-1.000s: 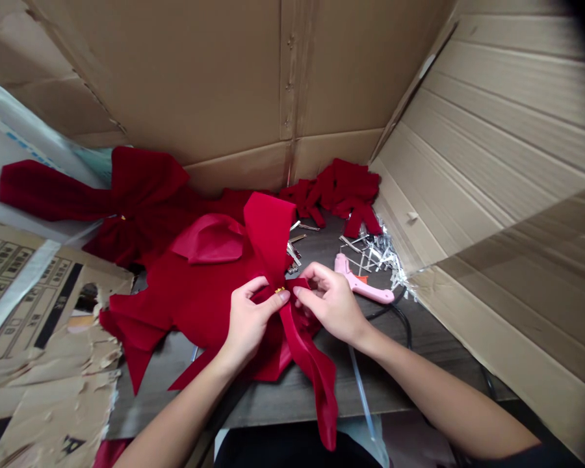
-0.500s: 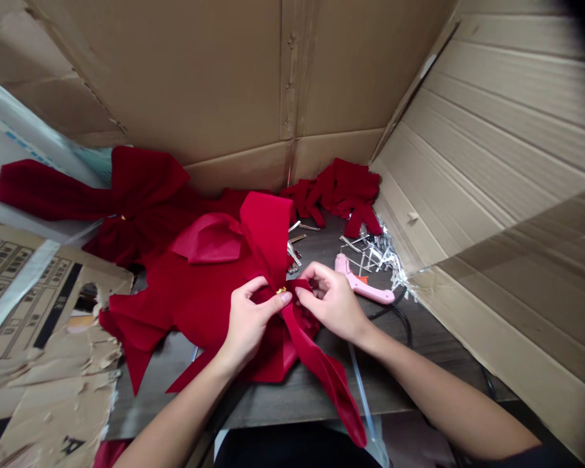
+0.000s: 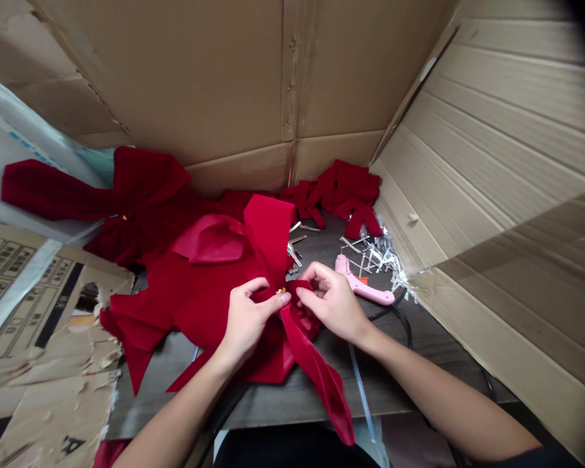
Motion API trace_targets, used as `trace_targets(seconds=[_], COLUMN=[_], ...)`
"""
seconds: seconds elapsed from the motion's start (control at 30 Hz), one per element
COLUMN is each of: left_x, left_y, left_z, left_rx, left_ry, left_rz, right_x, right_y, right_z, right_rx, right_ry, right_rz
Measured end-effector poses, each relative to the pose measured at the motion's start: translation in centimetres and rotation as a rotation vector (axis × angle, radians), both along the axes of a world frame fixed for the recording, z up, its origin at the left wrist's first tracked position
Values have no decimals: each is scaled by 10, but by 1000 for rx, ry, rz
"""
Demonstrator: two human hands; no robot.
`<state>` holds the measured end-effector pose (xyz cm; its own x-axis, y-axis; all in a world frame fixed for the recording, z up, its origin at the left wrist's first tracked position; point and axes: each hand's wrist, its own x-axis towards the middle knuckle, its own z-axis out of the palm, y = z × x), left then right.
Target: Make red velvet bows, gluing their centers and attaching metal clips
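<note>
Between my hands is a red velvet bow [image 3: 270, 237], one loop standing upright and a tail hanging over the table's front edge. A small gold tie [image 3: 281, 290] sits at its gathered middle. My left hand [image 3: 251, 315] pinches the bow at that middle, thumb beside the gold tie. In my right hand [image 3: 329, 299], thumb and fingertips grip a short red velvet strip [image 3: 299, 285] at the bow's centre. More red velvet [image 3: 195, 299] lies beneath and to the left of the bow.
A pink glue gun [image 3: 365, 286] lies right of my right hand, its black cord trailing. Behind it are silver clips [image 3: 383, 253] and a pile of red strips [image 3: 351, 188]. A finished-looking red bow [image 3: 149, 182] rests at left. Cardboard walls [image 3: 214, 78] enclose the table.
The bow's hanging tail has swung slightly to the left. Both hands keep nearly the same place and hold.
</note>
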<state>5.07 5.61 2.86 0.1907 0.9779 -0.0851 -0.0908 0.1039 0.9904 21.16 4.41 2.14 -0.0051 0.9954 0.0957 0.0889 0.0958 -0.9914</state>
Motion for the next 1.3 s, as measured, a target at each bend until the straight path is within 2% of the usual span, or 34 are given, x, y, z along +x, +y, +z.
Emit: trace_targets(seconds=[0.3, 0.43, 0.6, 0.73, 0.8, 0.87, 1.0, 1.13, 1.3], left_x=[-2, 0, 4, 4, 4, 3, 1, 0, 0], left_y=[2, 1, -3, -6, -7, -6, -5, -7, -8], left_z=[-2, -1, 4, 8, 8, 7, 3, 0, -2], left_rx=[61, 99, 137, 181, 191, 220, 237, 206, 250], left_ry=[133, 252, 99, 143, 180, 204, 181, 163, 213], left_rz=[13, 97, 207, 119, 119, 124, 38, 24, 28], right_x=[-1, 0, 0, 0, 0, 1, 4, 6, 6], right_y=[-1, -1, -1, 0, 0, 0, 1, 0, 0], right_z=[1, 1, 4, 7, 8, 8, 9, 11, 10], right_rx=[18, 82, 23, -8, -3, 18, 70, 169, 314], right_ry=[-39, -70, 69, 115, 120, 126, 110, 49, -69], right_rz=[7, 34, 112, 154, 143, 139, 144, 176, 240])
